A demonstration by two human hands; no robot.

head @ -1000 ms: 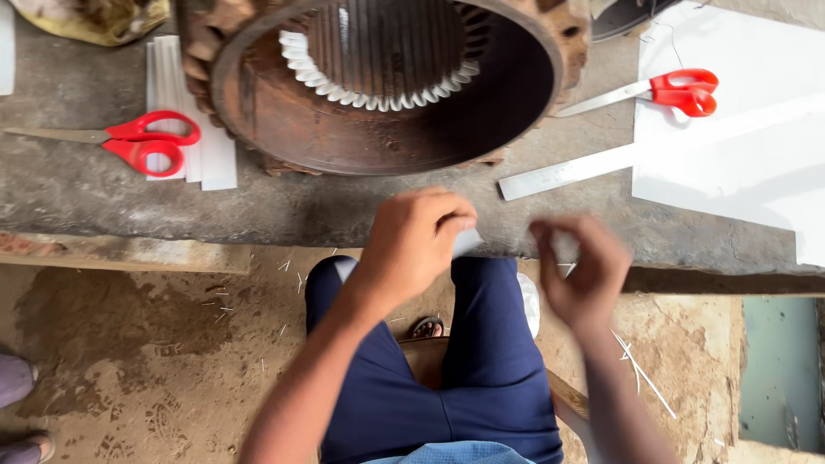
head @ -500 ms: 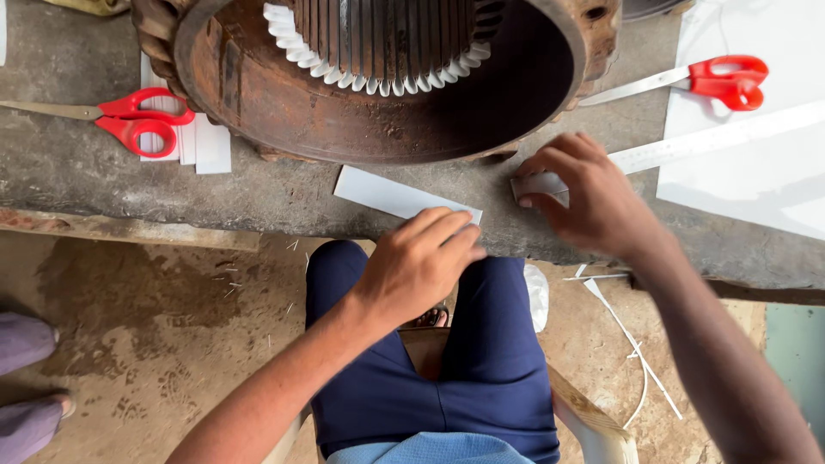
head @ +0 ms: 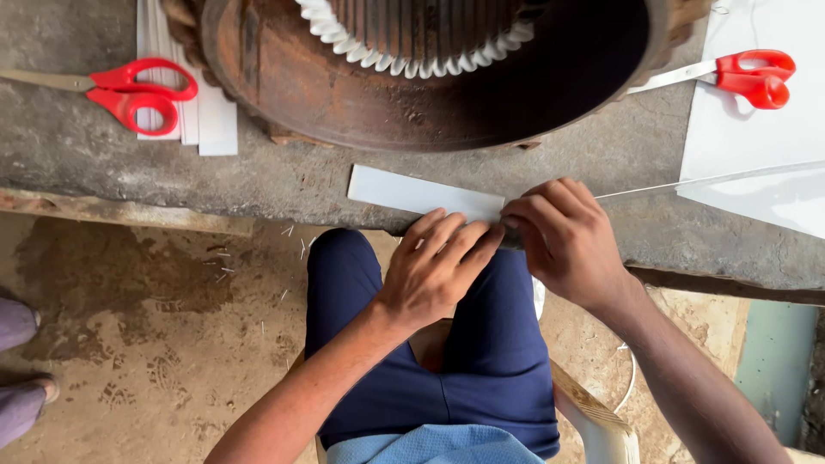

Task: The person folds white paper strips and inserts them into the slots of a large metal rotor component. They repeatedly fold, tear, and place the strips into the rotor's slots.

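Note:
A white paper strip (head: 412,192) lies on the grey concrete bench (head: 284,176) near its front edge. My left hand (head: 438,262) rests its fingertips on the strip's right end. My right hand (head: 567,236) pinches that same end from the right side. Both hands meet at the bench edge above my knees. Just behind the strip stands a large rusty round motor housing (head: 430,103) with white paper liners (head: 404,58) lining its inner slots.
Red-handled scissors (head: 129,93) lie on a stack of white strips (head: 202,120) at the left. A second pair of red scissors (head: 748,77) rests on a large white sheet (head: 765,155) at the right. Another person's feet (head: 21,378) show at the far left.
My right hand came in from the sheet at the right and met my left hand on the strip's right end. The view moved closer to the bench.

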